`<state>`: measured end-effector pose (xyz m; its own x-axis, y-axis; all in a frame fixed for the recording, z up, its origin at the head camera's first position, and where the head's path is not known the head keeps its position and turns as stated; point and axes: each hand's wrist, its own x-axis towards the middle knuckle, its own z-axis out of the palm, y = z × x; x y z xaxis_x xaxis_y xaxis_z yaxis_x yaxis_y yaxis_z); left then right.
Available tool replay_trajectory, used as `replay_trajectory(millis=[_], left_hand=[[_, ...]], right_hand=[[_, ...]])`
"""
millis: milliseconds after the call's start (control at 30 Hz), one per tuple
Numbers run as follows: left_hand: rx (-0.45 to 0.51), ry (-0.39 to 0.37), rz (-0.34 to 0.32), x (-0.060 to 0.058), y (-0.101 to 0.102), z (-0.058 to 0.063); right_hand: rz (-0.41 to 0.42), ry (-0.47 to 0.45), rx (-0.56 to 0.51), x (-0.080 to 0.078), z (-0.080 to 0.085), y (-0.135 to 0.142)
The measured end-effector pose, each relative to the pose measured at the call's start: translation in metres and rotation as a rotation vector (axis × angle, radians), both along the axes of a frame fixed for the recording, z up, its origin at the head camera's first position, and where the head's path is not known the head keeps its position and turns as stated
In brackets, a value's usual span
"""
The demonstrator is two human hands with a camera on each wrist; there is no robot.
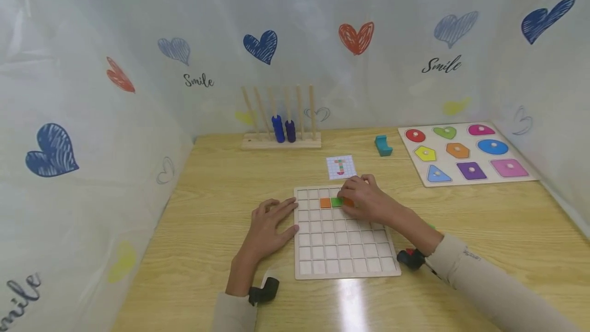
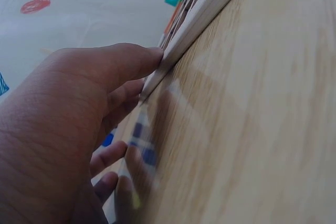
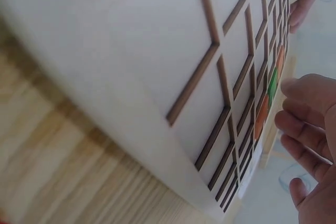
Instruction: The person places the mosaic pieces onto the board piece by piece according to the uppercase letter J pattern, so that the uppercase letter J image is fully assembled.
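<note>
A wooden grid board (image 1: 348, 275) lies on the table with square cells. In its second row from the back sit an orange tile (image 1: 325, 203), a green tile (image 1: 337, 202) and another orange tile (image 3: 261, 114). My right hand (image 1: 364, 200) is over that second orange tile and partly covers it in the head view. In the right wrist view its fingers are loosely bent close above the tiles, with nothing between them. My left hand (image 1: 269, 228) rests at the board's left edge, thumb and fingertips touching the rim, fingers extended.
Behind the board lies a pattern card (image 1: 341, 167) showing a coloured figure. A peg stand (image 1: 281, 142) with blue pieces, a teal block (image 1: 383, 145) and a knobbed shape puzzle (image 1: 435, 168) stand farther back. Coloured pieces (image 1: 409, 252) are partly hidden by the right forearm.
</note>
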<state>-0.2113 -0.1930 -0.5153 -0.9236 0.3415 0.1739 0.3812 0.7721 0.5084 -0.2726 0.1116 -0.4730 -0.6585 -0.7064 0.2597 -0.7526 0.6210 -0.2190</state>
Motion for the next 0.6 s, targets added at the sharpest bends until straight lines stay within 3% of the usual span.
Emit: replay_trajectory(millis=[600], left_hand=[[0.009,0.007,-0.004,0.002,0.001,0.001]], right_hand=[[-0.043,-0.004,-0.014,0.028,0.005,0.039]])
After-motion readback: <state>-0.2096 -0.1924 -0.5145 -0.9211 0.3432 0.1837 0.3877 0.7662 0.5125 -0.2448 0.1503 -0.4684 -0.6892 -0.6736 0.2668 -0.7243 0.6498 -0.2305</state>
